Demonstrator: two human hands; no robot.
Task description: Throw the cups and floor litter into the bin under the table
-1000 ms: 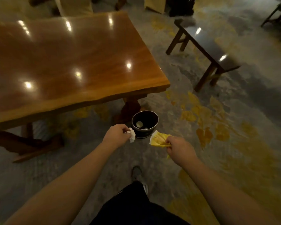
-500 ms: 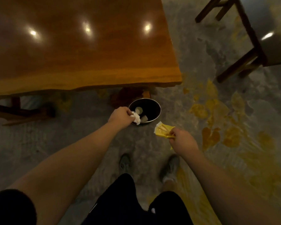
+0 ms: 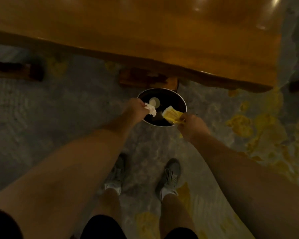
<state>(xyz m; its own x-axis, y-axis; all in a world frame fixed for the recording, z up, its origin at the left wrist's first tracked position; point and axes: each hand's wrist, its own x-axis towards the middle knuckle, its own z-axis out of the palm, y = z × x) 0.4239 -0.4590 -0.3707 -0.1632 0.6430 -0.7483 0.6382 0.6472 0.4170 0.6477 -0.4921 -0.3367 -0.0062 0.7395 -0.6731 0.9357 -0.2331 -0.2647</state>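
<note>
We look straight down at a round, dark bin with a shiny metal rim (image 3: 183,100), which stands on the mottled grey and yellow floor (image 3: 67,121) just in front of the near edge of the glossy orange-brown wooden table (image 3: 145,31). One of the table's wooden feet (image 3: 145,79) sits right behind the bin.

Our left hand (image 3: 134,109) is closed around a crumpled white tissue (image 3: 150,109), and the wad sticks out past the fingers above the bin's left side. Our right hand (image 3: 192,125) pinches a flat yellow wrapper (image 3: 171,115) at one end, with the wrapper's free end reaching over the bin's right rim and its opening. The two pieces of litter are close to each other but not touching.

Inside the bin we see a pale round cup (image 3: 154,101) lying on the dark bottom, partly hidden by the tissue.

Both bare forearms stretch forward from the lower corners. Below them our two grey lace-up shoes (image 3: 169,176) stand on the floor, a little apart, toes pointing toward the bin.
</note>
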